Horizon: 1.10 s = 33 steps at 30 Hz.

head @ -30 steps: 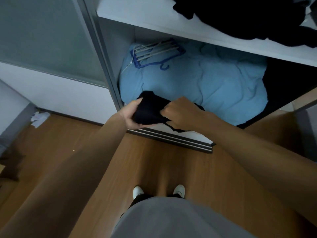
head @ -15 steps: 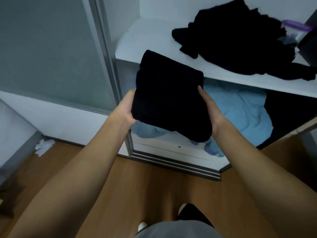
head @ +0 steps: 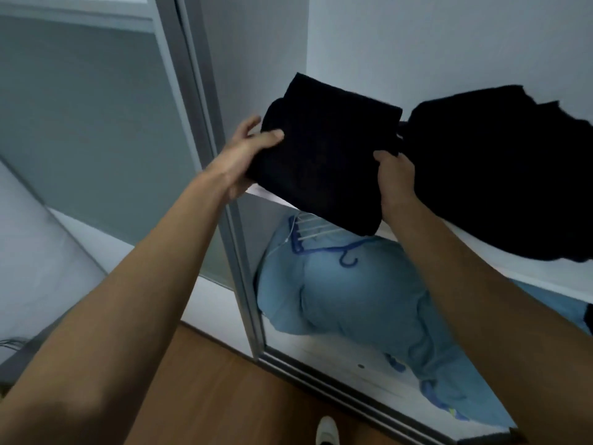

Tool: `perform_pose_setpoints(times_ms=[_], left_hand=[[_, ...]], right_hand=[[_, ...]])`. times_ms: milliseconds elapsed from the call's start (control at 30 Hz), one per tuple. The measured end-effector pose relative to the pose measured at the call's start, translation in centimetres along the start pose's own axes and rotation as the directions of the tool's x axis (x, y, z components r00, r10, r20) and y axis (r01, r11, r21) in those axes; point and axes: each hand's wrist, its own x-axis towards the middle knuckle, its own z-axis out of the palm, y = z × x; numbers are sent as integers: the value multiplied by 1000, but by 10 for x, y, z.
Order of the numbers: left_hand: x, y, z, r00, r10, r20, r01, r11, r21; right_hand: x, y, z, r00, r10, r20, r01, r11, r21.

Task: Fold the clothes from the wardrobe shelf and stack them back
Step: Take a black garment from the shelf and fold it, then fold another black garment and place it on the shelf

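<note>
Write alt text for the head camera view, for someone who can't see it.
Two bare hands, left hand and right hand, hold a folded black garment at a white wardrobe shelf, beside a loose black clothes pile. Blue bedding lies below.

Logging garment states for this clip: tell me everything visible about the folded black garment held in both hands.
The folded black garment is a thick, roughly rectangular bundle of dark, soft-looking fabric; its weave is too dark to make out. It is tilted, far edge raised, above the front edge of the white shelf. The left hand grips its left side, thumb on top, and the right hand grips its right side. Its far right corner lies next to the unfolded black pile; contact is unclear.
</note>
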Motion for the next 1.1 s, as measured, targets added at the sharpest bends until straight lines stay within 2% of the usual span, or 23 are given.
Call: perform_pose_setpoints(times_ms=[67,133,167,233,300,367,467,533,600,667,733,800,833,900,933,1000,1033,1100], left_hand=[[30,-18,10,979,48,-197,20,944,329],[50,-44,13,958,110,-264,99,739,667],[62,-56,13,949,187,-256,90,615,783],[73,-72,12,929,347,-126,-14,374,927],[88,-75,10,901,435,-4,-61,135,989],[104,-70,5,893,445,63,-56,-29,998],[127,-67,-3,949,313,32,6,-118,993],[141,-71,-5,983,183,-2,31,-152,988],[153,-72,-9,994,113,-10,32,-196,980],[163,-67,-14,997,76,-24,38,-193,980],[174,-62,-10,996,73,-50,60,-130,990],[182,-60,11,990,138,-24,28,-28,999],[185,-61,27,980,197,28,-35,31,999],[190,-62,67,946,273,173,-222,158,962],[193,-62,88,935,260,242,-307,247,919],[198,-65,132,918,167,359,-396,413,820],[200,-68,152,908,115,404,-408,466,785],[203,-75,186,887,10,461,-397,527,752]], right_hand=[[39,13,14,990,132,56,-119,972,-202],[65,31,24,979,181,95,-109,855,-506],[78,38,30,984,146,100,-55,788,-613],[90,52,43,997,33,73,24,750,-661],[103,59,61,999,-38,-6,26,778,-627],[113,65,80,996,-61,-66,14,837,-547],[126,67,106,994,-63,-89,15,887,-461],[134,67,115,996,-59,-67,19,871,-491],[141,64,113,999,-34,26,43,825,-563],[146,54,99,980,14,199,121,753,-647],[148,39,74,939,-39,341,274,685,-676],[145,19,41,897,-230,378,435,614,-659],[144,8,22,868,-335,368,497,560,-663],[147,-11,-25,811,-491,318,527,376,-762],[150,-20,-51,811,-513,283,461,261,-848],[151,-34,-104,910,-389,146,199,100,-975],[149,-37,-126,965,-258,54,76,76,-994],[138,-32,-157,998,-43,-52,-47,94,-994]])
